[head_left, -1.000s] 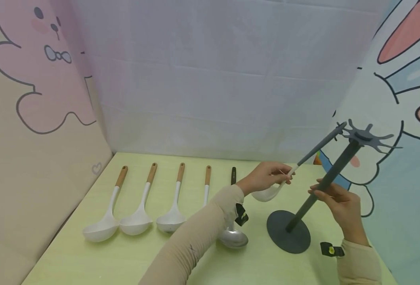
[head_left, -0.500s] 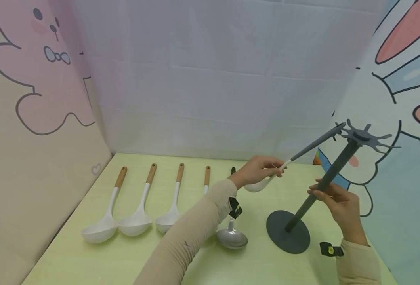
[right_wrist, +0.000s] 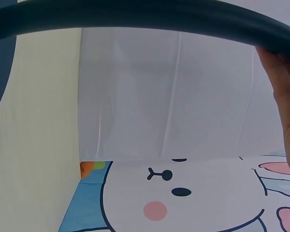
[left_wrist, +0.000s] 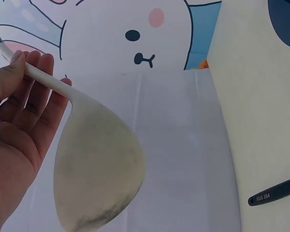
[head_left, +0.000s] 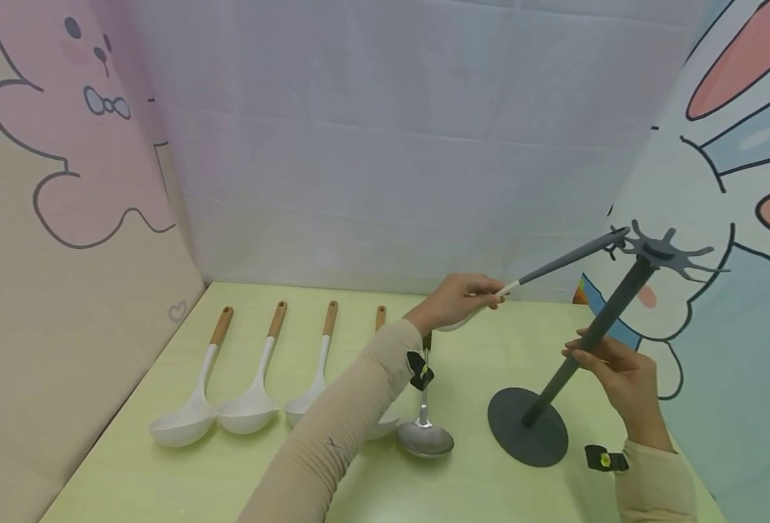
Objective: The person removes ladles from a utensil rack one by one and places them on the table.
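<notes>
My left hand (head_left: 458, 299) pinches the white shaft of a ladle with a dark grey handle (head_left: 564, 261). The handle slants up rightward, its end overlapping a prong of the grey rack's hooked top (head_left: 675, 256). Most of the bowl hides behind the hand in the head view; the left wrist view shows the white bowl (left_wrist: 99, 159) hanging below the fingers. With thumb and fingers, my right hand (head_left: 627, 381) grips the rack's pole (head_left: 614, 312). The pole leans right, and its round base (head_left: 522, 428) is at the table. In the right wrist view the pole (right_wrist: 135, 13) crosses the top.
White ladles with wooden handles, such as the leftmost ladle (head_left: 185, 423), lie in a row on the pale green table (head_left: 182, 494). One is partly covered by my left sleeve (head_left: 333, 436). A steel ladle (head_left: 426, 439) with a black handle lies left of the base. Fabric walls surround the table.
My left hand has moved left and slightly up with the ladle's shaft, so the ladle lies flatter. Its handle end stays by the prong. My right hand and the rack have hardly moved.
</notes>
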Demonstrator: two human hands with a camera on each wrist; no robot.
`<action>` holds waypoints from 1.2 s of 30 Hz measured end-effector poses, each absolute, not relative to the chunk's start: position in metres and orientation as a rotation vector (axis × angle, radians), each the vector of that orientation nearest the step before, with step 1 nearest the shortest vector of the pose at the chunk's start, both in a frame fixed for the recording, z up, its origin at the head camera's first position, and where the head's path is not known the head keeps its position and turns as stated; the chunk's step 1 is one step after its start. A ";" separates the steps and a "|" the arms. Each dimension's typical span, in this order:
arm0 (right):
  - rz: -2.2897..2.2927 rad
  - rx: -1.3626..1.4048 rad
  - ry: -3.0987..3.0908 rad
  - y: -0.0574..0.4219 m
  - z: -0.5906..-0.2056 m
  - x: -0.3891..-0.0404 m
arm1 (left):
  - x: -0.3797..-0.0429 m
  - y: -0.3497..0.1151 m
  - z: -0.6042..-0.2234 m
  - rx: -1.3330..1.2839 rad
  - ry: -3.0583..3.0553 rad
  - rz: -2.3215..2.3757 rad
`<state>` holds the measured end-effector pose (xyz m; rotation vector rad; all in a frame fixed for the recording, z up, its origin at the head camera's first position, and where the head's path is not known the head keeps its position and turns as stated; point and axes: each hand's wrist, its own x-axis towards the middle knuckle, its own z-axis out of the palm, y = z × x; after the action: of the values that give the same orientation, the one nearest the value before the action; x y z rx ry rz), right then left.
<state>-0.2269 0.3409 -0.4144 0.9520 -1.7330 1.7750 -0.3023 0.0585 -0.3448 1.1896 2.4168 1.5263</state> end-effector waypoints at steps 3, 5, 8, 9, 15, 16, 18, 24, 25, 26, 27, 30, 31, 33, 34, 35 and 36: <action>1.784 0.984 -1.700 0.340 -0.415 -0.229 | -0.303 0.055 -0.343 1.178 2.431 1.524; 1.779 0.996 -1.691 0.340 -0.415 -0.231 | -0.304 0.052 -0.342 1.165 2.455 1.518; 1.762 0.993 -1.695 0.340 -0.417 -0.233 | -0.305 0.050 -0.342 1.150 2.487 1.522; 1.757 0.991 -1.698 0.341 -0.418 -0.233 | -0.305 0.049 -0.342 1.148 2.493 1.526; 1.759 0.995 -1.686 0.341 -0.418 -0.234 | -0.306 0.048 -0.342 1.175 2.469 1.583; 1.754 0.988 -1.692 0.341 -0.418 -0.234 | -0.306 0.048 -0.342 1.180 2.460 1.604; 1.749 0.979 -1.700 0.341 -0.418 -0.233 | -0.307 0.048 -0.341 1.181 2.443 1.650; 1.770 0.991 -1.678 0.341 -0.418 -0.234 | -0.307 0.045 -0.336 1.166 2.415 1.723; 1.777 0.999 -1.668 0.341 -0.418 -0.234 | -0.307 0.045 -0.335 1.156 2.404 1.737; 1.778 1.001 -1.665 0.341 -0.418 -0.235 | -0.306 0.045 -0.334 1.142 2.389 1.759; 1.780 1.004 -1.663 0.341 -0.418 -0.235 | -0.306 0.045 -0.333 1.126 2.370 1.784; 1.782 1.007 -1.661 0.340 -0.418 -0.235 | -0.302 0.046 -0.332 1.071 2.315 1.860; 1.787 1.009 -1.658 0.340 -0.418 -0.235 | -0.301 0.047 -0.331 1.052 2.296 1.882; 1.793 1.014 -1.653 0.339 -0.417 -0.234 | -0.299 0.049 -0.331 1.023 2.265 1.915; 1.796 1.012 -1.653 0.339 -0.417 -0.234 | -0.298 0.051 -0.330 1.003 2.256 1.925; 1.796 1.015 -1.651 0.339 -0.417 -0.234 | -0.297 0.052 -0.330 0.982 2.246 1.933; 1.796 1.018 -1.649 0.339 -0.417 -0.235 | -0.296 0.053 -0.330 0.963 2.239 1.940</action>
<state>-0.2346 0.3388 -0.4172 1.0183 -1.6487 1.7960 -0.2962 0.0534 -0.3303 0.9631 2.2387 1.9395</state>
